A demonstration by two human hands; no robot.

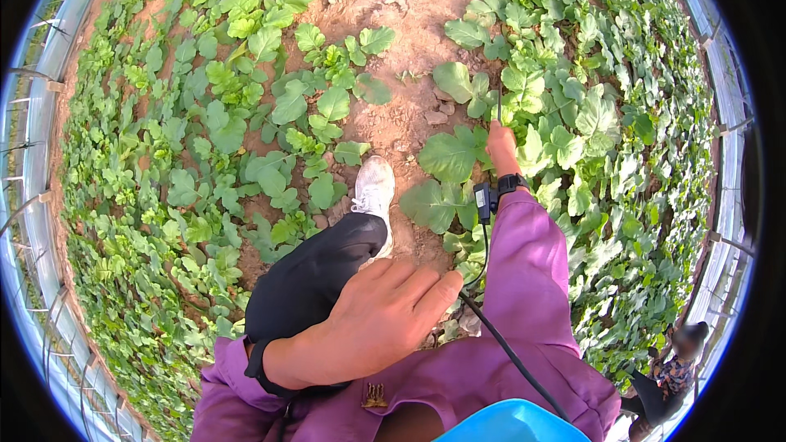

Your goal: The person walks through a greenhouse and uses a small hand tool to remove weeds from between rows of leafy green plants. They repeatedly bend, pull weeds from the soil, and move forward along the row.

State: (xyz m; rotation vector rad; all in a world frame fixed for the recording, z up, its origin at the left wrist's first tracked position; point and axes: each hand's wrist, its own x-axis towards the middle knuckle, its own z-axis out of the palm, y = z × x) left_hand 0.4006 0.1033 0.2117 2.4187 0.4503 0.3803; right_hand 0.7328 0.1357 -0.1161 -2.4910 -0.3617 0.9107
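Observation:
My right hand reaches forward among the leafy green plants right of the bare soil strip. It is closed around a thin, dark, rod-like tool, whose far end lies among the leaves. A black strap with a small device is on that wrist. Nearer to me, my left hand hangs over the soil and my black-trousered leg, palm down, fingers slightly bent; nothing is seen in it, though its palm is hidden. Ahead of it a white shoe stands on the soil strip.
Dense leafy plants grow on both sides of the strip. Small stones lie on the soil. Plastic-sheeted walls with ribs curve along both edges. Another person is at the lower right. A black cable runs to my right wrist.

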